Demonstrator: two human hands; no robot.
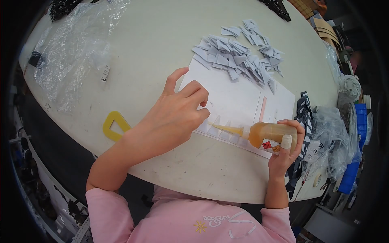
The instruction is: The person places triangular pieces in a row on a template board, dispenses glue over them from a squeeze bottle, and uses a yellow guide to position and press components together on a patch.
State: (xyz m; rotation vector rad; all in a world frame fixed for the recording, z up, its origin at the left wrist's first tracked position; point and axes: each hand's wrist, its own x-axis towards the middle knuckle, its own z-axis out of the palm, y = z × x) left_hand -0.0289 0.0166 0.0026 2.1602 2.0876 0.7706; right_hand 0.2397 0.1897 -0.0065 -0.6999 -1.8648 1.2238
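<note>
My right hand [285, 156] is wrapped round a glue bottle [265, 133] of amber liquid with hazard labels, held on its side. Its long thin nozzle [227, 128] points left, the tip close to my left thumb. A whitish cover wraps one right finger. My left hand [182, 105] hovers by the white sheet [227, 97], one finger raised and the others curled towards the thumb. Whatever those fingertips may pinch is too small or hidden to make out. Under the nozzle, several small translucent triangular pieces [234, 138] lie along the sheet's near edge.
Many pale pointed pieces [237, 56] are heaped at the sheet's far side. A yellow triangular frame [114, 125] lies left of my forearm. Clear plastic wrap [77, 52] covers the table's left side; dark strips [303, 113] and more plastic bags [330, 133] are at right.
</note>
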